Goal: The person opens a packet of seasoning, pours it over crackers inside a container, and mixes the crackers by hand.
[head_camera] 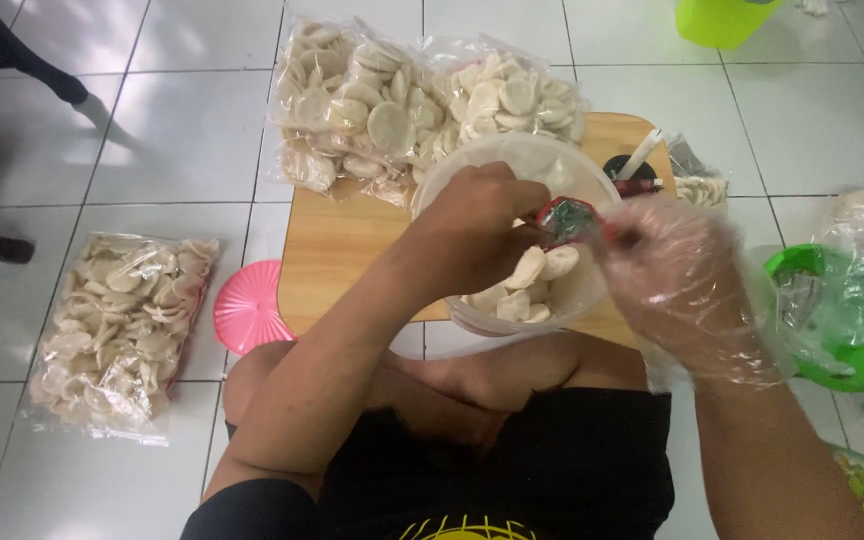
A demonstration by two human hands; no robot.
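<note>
Pale wood-brown tabletop (332,250), plain and unpatterned. Upon it, clear bowl (512,165) of off-white crackers (527,285). Above the bowl, small red and green sachet (564,218). Left of the tabletop, pink ribbed lid (245,305); further left, clear bag of cream crackers (117,330). Right of the tabletop, bright green basket (852,320). Beyond the tabletop, lime-green container (722,20). White tiled floor (172,130), grey grid lines.

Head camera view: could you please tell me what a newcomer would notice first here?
Both hands meet at centre over a clear plastic bowl of pale round crackers, the left hand bare and the right hand in a clear plastic glove, both pinching a small red and green packet. Sealed bags of crackers lie on the white tiled floor at left.
</note>
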